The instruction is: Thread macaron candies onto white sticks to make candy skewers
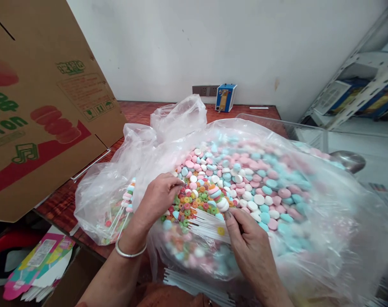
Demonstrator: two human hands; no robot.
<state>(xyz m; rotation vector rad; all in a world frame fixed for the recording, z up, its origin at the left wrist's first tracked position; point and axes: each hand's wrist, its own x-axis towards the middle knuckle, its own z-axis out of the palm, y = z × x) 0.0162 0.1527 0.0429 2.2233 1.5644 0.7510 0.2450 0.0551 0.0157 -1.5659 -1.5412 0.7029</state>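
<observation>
A large clear plastic bag [334, 213] lies open before me, full of round pink, white and blue candies [245, 183]. Small ring-shaped candies [194, 198] in red, yellow, green and orange form a pile at its near left. My right hand [249, 238] pinches the lower end of a candy skewer [217, 197], a short stack of orange, pink, blue and white pieces. Beneath that stack lies a bundle of white sticks [209, 226]. My left hand [161, 194] is at the left edge of the ring candies, fingertips pressed together; what they hold is hidden.
To the left, a smaller clear bag [97, 209] holds finished-looking candy skewers [127, 198]. A big cardboard box [53, 111] stands at far left. Against the wall sits a blue device [226, 98]. A metal scoop [347, 160] and a white shelf [363, 72] are at right.
</observation>
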